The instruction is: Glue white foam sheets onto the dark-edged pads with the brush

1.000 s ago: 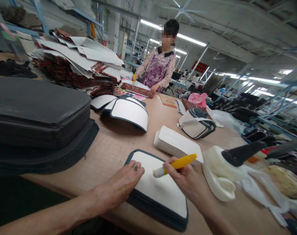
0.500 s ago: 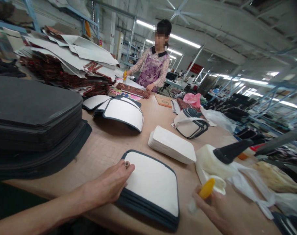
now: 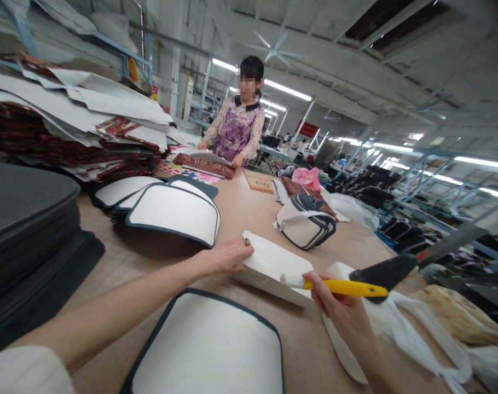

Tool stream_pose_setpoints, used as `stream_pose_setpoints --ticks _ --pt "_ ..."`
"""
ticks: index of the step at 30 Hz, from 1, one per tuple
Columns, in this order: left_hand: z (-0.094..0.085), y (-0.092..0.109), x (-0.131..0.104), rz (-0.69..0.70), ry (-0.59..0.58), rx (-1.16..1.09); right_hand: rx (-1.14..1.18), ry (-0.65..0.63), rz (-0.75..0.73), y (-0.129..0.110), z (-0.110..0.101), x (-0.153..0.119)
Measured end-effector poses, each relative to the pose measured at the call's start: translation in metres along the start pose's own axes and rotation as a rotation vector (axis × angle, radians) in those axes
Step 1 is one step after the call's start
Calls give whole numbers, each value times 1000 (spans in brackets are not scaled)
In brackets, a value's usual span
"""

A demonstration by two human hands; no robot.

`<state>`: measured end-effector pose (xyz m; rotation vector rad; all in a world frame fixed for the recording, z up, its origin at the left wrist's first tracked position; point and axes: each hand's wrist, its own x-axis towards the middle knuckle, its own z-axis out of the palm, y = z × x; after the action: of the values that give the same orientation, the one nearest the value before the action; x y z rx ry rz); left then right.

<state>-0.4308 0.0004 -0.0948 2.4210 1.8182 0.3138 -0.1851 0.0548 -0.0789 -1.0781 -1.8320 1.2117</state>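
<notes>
My left hand (image 3: pixel 232 255) is closed at the left end of a stack of long white rounded pieces (image 3: pixel 273 262), its fingers pressed on the edge; whether one piece is pinched cannot be made out. My right hand (image 3: pixel 335 301) grips a yellow-handled brush (image 3: pixel 347 287), whose pale bristles are over the stack's right part. Nearest me lies a white panel with a dark border (image 3: pixel 216 345). Behind my right hand is a whitish container (image 3: pixel 341 271) with a black cone-shaped object (image 3: pixel 386 273) on it, partly hidden.
Dark stacked sheets (image 3: pixel 27 219) stand at the left, bordered panels (image 3: pixel 175 213) behind my left arm. A tied bundle (image 3: pixel 306 221) is beyond the white stack. Across the table a person (image 3: pixel 241 126) handles a sheet. Plastic bags (image 3: pixel 429 328) lie right.
My left hand has left the bordered panel and moved forward to the white stack. My right hand has brought the brush from beside the container to over that stack. The view has shifted.
</notes>
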Motion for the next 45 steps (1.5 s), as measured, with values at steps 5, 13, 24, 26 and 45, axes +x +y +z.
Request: stream_pose_setpoints --ticks 5,13,24,26,45 --pt "10 -11 3 35 -39 -69 -104 17 107 -2 -11 -45" --pt "-22 12 -25 22 55 -280 -126 -121 167 -12 11 -101" --pt "-17 55 -66 137 -356 -479 -243 -302 157 2 9 -116" --pt "-18 54 -66 134 -363 -484 -293 -216 172 3 -2 -114" --pt "13 -18 25 67 -5 -135 -467 -225 -294 49 -22 15"
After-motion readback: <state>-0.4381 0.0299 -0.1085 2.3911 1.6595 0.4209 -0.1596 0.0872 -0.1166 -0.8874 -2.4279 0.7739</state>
